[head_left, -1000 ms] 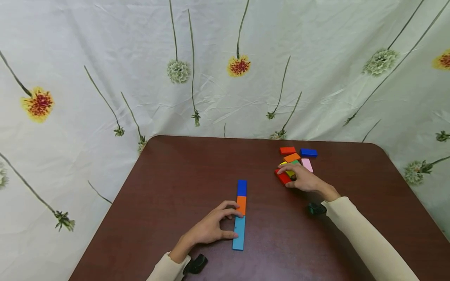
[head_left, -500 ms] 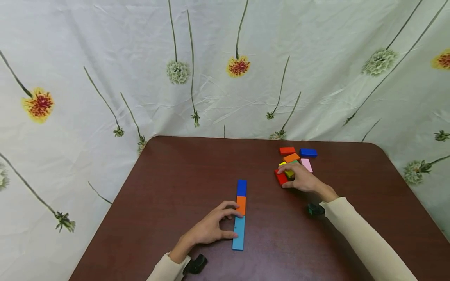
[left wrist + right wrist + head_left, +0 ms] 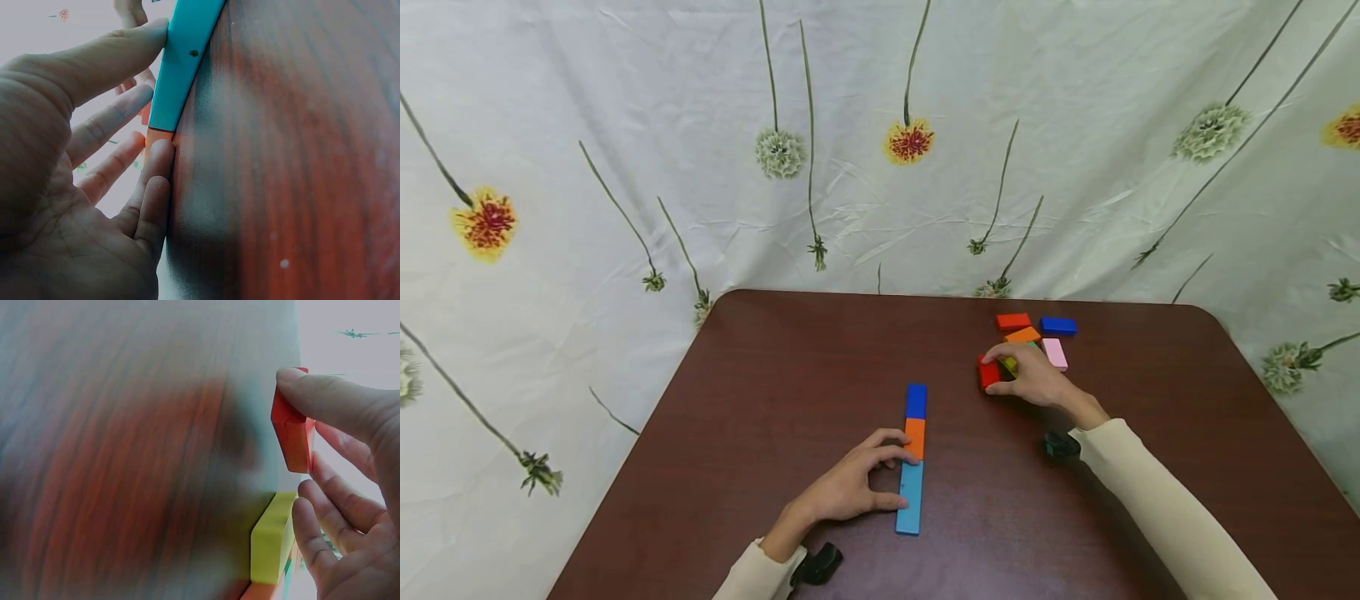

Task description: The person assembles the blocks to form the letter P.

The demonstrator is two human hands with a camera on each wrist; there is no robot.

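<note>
In the head view, a light blue block point(image 3: 910, 517), an orange block point(image 3: 916, 427) and a dark blue block point(image 3: 916, 400) lie end to end in a line. My left hand point(image 3: 847, 483) rests along their left side, its thumb touching the light blue block and its fingertips at the orange one. The left wrist view shows those fingers mostly straight. To the far right, my right hand point(image 3: 1041, 379) pinches a red block point(image 3: 989, 375) between thumb and fingers. A yellow block point(image 3: 267, 550) sits under the other fingers, apart from the red one in the right wrist view.
Beyond my right hand lie another red block point(image 3: 1013, 322), a dark blue block point(image 3: 1058, 326), an orange block point(image 3: 1022, 335) and a pink block point(image 3: 1055, 354). A partly hidden green block is among them. The brown table point(image 3: 775, 358) ends at a flowered cloth point(image 3: 850, 208).
My right hand has shifted left with the red block, which has turned more upright in the head view and moved away from the yellow block. The left hand has stayed put.
</note>
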